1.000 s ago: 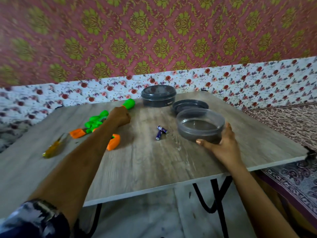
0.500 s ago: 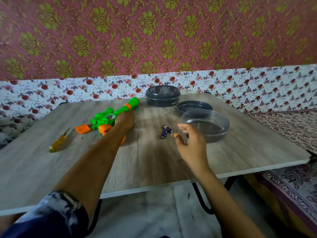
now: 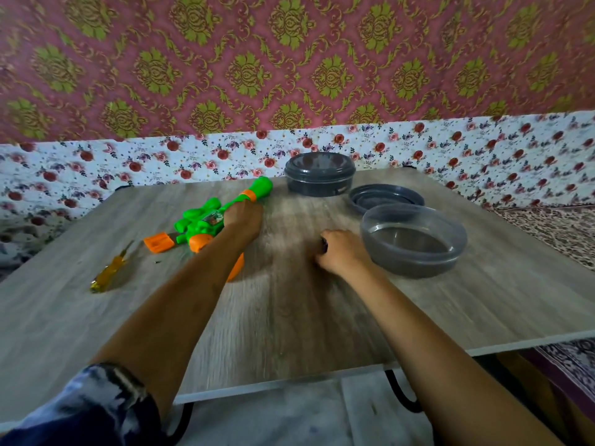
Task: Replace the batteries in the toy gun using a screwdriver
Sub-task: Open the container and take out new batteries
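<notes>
The green and orange toy gun (image 3: pixel 209 217) lies on the wooden table (image 3: pixel 289 317), muzzle pointing to the far right. My left hand (image 3: pixel 243 217) grips its barrel. An orange battery cover (image 3: pixel 158 243) lies just left of the gun. A yellow screwdriver (image 3: pixel 111 272) rests further left. My right hand (image 3: pixel 343 251) is curled over the batteries (image 3: pixel 324 245) in the middle of the table; only a dark end of one shows between its fingers.
An open grey plastic bowl (image 3: pixel 413 241) stands right of my right hand, its lid (image 3: pixel 385 198) behind it. A closed grey container (image 3: pixel 319 174) sits at the table's back edge. Floral cloth surrounds the table; a patterned mat lies to the right.
My right hand left the bowl, moved left and came down over the batteries, closing on them. My left hand lifted and turned the toy gun slightly while holding the barrel.
</notes>
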Demonstrator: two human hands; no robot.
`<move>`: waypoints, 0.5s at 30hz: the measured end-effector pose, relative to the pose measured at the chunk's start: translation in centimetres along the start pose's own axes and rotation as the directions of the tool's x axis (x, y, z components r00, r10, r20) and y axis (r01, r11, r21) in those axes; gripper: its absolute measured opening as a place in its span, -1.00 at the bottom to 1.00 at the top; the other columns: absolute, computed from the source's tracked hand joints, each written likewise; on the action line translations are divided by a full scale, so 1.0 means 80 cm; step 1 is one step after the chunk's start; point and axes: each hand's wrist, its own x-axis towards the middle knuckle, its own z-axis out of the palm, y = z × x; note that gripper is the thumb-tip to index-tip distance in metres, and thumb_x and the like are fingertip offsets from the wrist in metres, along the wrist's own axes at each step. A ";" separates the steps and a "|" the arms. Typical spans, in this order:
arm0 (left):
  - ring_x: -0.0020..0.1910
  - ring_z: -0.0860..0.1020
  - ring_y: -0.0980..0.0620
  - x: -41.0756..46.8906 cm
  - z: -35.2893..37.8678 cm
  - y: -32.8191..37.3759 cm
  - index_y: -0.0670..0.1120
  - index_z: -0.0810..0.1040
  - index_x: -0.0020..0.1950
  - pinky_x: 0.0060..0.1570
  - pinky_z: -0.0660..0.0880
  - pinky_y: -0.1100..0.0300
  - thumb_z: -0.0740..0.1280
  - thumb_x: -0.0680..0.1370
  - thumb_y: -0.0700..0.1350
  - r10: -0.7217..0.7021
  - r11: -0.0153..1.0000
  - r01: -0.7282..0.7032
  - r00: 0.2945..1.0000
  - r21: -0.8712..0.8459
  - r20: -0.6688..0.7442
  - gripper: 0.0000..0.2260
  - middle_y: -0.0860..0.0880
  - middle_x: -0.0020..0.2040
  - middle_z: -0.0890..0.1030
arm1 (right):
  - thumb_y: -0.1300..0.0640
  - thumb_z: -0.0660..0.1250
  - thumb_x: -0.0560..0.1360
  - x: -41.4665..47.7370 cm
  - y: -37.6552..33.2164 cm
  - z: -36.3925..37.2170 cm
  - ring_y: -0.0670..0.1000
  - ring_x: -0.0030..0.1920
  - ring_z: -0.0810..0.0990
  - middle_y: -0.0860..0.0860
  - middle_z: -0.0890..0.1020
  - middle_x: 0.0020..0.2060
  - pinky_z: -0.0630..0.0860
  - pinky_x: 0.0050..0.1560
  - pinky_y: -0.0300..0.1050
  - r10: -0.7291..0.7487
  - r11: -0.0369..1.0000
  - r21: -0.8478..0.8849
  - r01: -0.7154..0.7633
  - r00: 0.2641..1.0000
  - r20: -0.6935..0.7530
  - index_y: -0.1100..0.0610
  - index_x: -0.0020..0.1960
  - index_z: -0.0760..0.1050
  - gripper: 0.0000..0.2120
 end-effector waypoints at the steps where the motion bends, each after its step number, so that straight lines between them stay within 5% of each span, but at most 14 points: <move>1: 0.26 0.45 -0.25 -0.001 -0.001 0.001 -0.30 0.37 0.32 0.13 0.43 -0.05 0.13 0.61 -0.25 0.003 1.000 -0.003 1.000 0.005 0.002 -0.71 -0.27 0.30 0.45 | 0.09 0.32 0.45 -0.001 0.000 0.001 0.14 0.10 0.53 0.14 0.58 0.07 0.46 0.02 -0.07 0.002 1.000 -0.003 -0.002 1.000 -0.029 0.18 0.09 0.50 -0.75; 12: -0.11 0.58 -0.11 -0.042 -0.015 0.014 -0.13 0.64 0.04 -0.30 0.48 0.11 0.37 0.43 -0.23 0.183 0.975 -0.178 0.983 -0.129 0.030 -0.80 -0.12 -0.05 0.63 | 0.23 0.29 0.50 -0.024 -0.008 -0.010 0.12 -0.02 0.58 0.14 0.61 -0.05 0.53 -0.03 -0.04 -0.126 0.976 -0.194 0.094 0.979 -0.159 0.22 0.00 0.56 -0.88; 15: -0.13 0.58 -0.10 -0.053 -0.017 0.018 -0.12 0.65 0.01 -0.24 0.53 0.10 0.40 0.39 -0.21 0.198 0.964 -0.189 0.980 -0.189 0.031 -0.80 -0.10 -0.05 0.64 | 0.32 0.22 0.51 -0.033 -0.011 -0.010 0.13 -0.03 0.61 0.16 0.63 -0.05 0.56 -0.01 -0.02 -0.189 0.951 -0.271 0.147 0.972 -0.137 0.24 0.00 0.57 -0.84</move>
